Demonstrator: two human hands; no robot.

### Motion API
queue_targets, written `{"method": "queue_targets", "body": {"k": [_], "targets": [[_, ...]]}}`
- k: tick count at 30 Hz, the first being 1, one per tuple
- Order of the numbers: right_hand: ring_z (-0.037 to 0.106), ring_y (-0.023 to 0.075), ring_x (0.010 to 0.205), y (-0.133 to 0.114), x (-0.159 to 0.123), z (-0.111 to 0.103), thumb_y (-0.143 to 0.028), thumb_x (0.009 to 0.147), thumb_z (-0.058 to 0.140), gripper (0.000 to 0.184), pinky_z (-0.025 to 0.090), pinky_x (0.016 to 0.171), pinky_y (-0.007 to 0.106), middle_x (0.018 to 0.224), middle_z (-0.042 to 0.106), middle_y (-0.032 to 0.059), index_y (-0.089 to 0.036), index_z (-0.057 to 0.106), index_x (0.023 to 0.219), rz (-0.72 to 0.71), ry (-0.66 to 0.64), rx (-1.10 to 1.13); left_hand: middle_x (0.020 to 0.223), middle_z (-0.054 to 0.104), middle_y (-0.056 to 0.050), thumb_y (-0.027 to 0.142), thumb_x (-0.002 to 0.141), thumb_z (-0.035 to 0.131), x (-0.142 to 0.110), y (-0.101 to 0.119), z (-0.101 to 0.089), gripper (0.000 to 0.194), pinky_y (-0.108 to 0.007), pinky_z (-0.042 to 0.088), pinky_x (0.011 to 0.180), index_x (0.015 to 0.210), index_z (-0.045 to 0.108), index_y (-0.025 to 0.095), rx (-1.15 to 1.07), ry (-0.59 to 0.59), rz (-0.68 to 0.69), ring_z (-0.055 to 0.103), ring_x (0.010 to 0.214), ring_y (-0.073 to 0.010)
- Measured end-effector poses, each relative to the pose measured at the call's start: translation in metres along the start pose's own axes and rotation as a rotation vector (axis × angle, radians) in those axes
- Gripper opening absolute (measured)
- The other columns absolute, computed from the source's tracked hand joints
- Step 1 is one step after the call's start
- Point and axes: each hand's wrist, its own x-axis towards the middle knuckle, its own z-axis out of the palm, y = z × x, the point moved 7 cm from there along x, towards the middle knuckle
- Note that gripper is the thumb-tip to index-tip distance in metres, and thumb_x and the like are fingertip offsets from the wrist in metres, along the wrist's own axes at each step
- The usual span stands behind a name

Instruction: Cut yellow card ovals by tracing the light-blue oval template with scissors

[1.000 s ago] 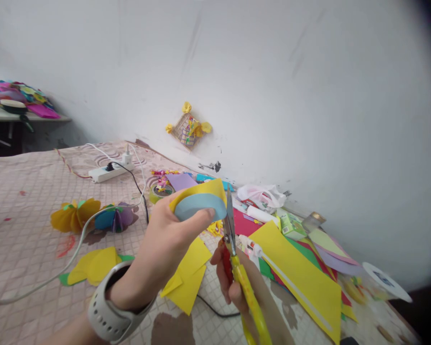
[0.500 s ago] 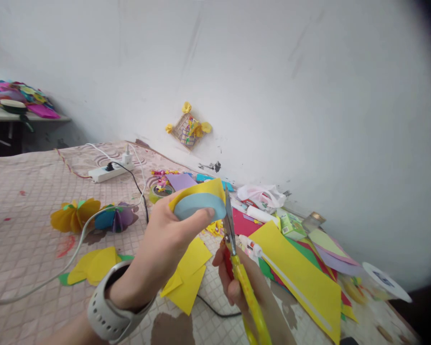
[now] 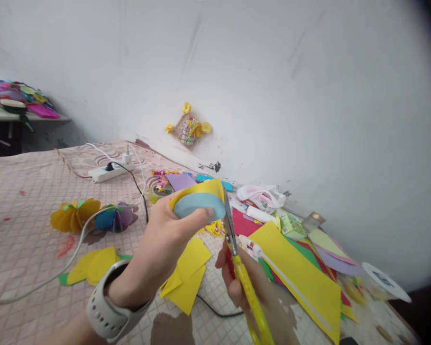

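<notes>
My left hand [image 3: 172, 235] pinches a light-blue paper oval [image 3: 197, 206] against a piece of yellow paper [image 3: 201, 187], its thumb flat on the blue face. My right hand [image 3: 244, 282] grips a pair of scissors [image 3: 233, 235] with yellow and red handles, blades pointing up. The blades are at the right edge of the yellow paper, beside the blue oval. Below the hands, several yellow paper pieces [image 3: 190, 268] lie on the patterned tablecloth. Yellow petal-shaped cutouts [image 3: 95, 266] with green bits rest left of my wrist.
A glue gun [image 3: 250, 245] and a long yellow sheet [image 3: 301, 282] lie to the right among coloured papers. Folded paper flowers [image 3: 75, 215], a white cable [image 3: 79, 244] and a power strip [image 3: 111, 170] are on the left. Tape [image 3: 161, 192] sits behind my left hand.
The scissors have tilted and shifted very slightly at the paper's right edge. My left hand and the papers are almost unmoved.
</notes>
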Motion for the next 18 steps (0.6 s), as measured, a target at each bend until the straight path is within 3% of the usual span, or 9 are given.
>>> {"method": "queue_targets", "body": {"k": [11,18], "targets": [[0.034,0.0139,0.058,-0.009,0.004,0.001,-0.079,0.071,0.059,0.057,0.025,0.048,0.026,0.067,0.045,-0.0018,-0.022,0.056,0.078,-0.012,-0.055,-0.018,0.069,0.063,0.003,0.019,0.074,0.069,0.002,-0.004,0.001,0.004,-0.021,0.049,0.064,0.072,0.065,0.018,-0.057,-0.020,-0.016,0.056,0.062,-0.0110],[0.039,0.0154,0.062,-0.023,0.006,-0.002,-0.075,0.073,0.061,0.054,0.033,0.054,0.026,0.070,0.047,-0.0002,-0.022,0.059,0.076,-0.078,-0.043,-0.047,0.070,0.064,0.002,0.019,0.074,0.068,0.003,-0.006,-0.001,0.004,-0.021,0.048,0.062,0.073,0.065,0.017,-0.060,-0.020,-0.040,0.056,0.063,-0.0114]]}}
